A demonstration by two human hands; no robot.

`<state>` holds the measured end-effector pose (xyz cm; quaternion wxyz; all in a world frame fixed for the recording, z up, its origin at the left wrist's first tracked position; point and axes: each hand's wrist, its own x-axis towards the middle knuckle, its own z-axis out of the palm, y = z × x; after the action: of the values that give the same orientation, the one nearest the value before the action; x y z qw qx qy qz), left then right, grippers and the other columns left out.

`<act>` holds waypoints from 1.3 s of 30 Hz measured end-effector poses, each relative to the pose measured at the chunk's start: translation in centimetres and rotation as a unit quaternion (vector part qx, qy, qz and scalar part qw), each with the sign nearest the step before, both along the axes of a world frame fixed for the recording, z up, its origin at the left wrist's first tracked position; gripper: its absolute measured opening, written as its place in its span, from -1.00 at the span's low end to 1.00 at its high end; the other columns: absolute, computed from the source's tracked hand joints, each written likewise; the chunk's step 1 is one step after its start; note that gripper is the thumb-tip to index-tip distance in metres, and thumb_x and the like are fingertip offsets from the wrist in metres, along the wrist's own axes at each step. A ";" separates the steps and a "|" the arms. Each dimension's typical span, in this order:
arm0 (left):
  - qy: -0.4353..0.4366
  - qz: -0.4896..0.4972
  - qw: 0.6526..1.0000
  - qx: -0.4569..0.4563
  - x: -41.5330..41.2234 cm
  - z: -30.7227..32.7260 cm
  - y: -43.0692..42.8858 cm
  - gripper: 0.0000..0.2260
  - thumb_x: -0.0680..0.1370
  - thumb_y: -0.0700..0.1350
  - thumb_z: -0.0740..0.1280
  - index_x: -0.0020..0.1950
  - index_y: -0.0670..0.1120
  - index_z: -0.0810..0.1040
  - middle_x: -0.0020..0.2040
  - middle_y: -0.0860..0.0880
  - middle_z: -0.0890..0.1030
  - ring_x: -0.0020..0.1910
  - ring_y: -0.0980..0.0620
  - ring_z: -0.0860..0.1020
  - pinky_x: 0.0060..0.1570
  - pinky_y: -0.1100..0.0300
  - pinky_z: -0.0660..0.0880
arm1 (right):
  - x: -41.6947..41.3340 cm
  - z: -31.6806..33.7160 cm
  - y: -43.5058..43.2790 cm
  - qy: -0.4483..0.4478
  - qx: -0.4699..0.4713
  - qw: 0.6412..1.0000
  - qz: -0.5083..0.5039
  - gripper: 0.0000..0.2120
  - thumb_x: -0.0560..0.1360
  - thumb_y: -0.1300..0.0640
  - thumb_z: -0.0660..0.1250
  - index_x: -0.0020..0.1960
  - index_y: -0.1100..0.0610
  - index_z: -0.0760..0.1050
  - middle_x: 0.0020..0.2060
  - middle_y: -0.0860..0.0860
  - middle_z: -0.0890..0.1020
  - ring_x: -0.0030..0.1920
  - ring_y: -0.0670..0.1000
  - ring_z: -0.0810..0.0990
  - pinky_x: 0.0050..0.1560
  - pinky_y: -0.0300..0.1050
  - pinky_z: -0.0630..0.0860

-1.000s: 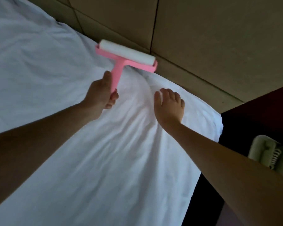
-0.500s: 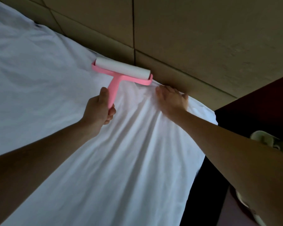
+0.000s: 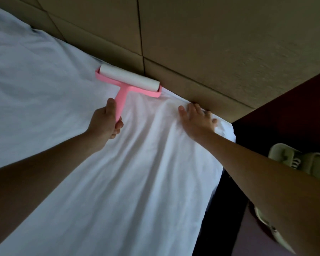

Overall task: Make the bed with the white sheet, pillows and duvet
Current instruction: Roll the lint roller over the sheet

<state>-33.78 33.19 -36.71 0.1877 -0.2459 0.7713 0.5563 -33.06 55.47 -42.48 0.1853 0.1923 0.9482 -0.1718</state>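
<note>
A: What's furthest left on your feed?

B: I see one white sheet (image 3: 118, 182) spread over the bed, running from the left edge to the bed's right corner. It's soft, matte cloth, bluish in the shade at left. Long shallow creases fan out toward the head of the bed.

A: And the hands?

B: I count two, both bare-armed. The left hand (image 3: 103, 124) has fingers and thumb wrapped round the pink plastic stem of a single lint roller (image 3: 129, 78). The tool is T-shaped, with a straight handle and a pink cradle carrying one smooth white cylinder. The cylinder sits at the sheet's upper edge, just beside the headboard (image 3: 192, 43).

A: The other one?

B: The right hand (image 3: 196, 121) lies flat with its fingers straight and spread, grasping nothing. Its palm presses the sheet near the corner, and its fingertips reach the line where cloth meets headboard.

A: What's the headboard like?

B: It's made of tan rectangular panels that look padded and faintly grained, divided by dark seams.

A: Anything further right?

B: A dark maroon surface (image 3: 284, 108) stands beside the bed. Below it is one pale beige plastic item (image 3: 303, 161); I cannot tell what it is.
</note>
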 end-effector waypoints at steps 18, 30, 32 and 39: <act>0.011 0.246 0.968 0.037 -1.6 -0.5 -5.5 -0.54 0.64 0.12 -0.08 -0.32 -0.09 0.33 -0.46 -0.02 0.37 -0.67 0.16 0.27 -0.64 0.42 0.17 | -9.9 -0.6 -14.2 -0.056 -0.060 0.979 0.184 -0.42 0.56 -0.29 -0.21 0.52 -0.13 -0.21 0.53 -0.01 -0.17 0.51 0.18 -0.20 0.46 0.17 -0.22; 0.032 0.195 0.980 0.024 -2.9 -1.2 -8.0 -0.55 0.65 0.12 -0.08 -0.29 -0.07 0.35 -0.46 -0.03 0.39 -0.68 0.20 0.31 -0.62 0.39 0.22 | -11.4 0.2 -17.2 0.078 -0.002 0.958 0.276 -0.48 0.60 -0.18 -0.16 0.52 -0.06 -0.03 0.52 0.10 0.02 0.51 0.15 -0.01 0.46 0.11 -0.09; 0.027 0.187 0.982 0.027 -2.9 -1.6 -8.0 -0.55 0.65 0.12 -0.08 -0.29 -0.07 0.35 -0.46 -0.03 0.38 -0.67 0.19 0.30 -0.60 0.37 0.22 | -12.1 -0.7 -17.6 0.026 -0.006 0.970 0.242 -0.47 0.59 -0.21 -0.18 0.52 -0.10 -0.07 0.52 0.14 0.03 0.50 0.18 0.00 0.45 0.13 -0.09; 0.029 0.181 0.982 0.045 -3.7 -1.4 -9.4 -0.54 0.64 0.12 -0.05 -0.34 -0.10 0.31 -0.58 0.03 0.35 -0.68 0.16 0.25 -0.62 0.40 0.15 | -14.7 -0.2 -16.4 -0.013 -0.177 0.964 0.196 -0.47 0.61 -0.20 -0.17 0.49 -0.02 0.15 0.46 0.09 0.24 0.46 0.14 0.16 0.45 0.15 0.00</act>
<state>-37.43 23.75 -38.09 0.0720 -0.3566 0.6931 0.6223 -47.76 39.07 -42.72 0.2589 -0.0310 0.9192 -0.2951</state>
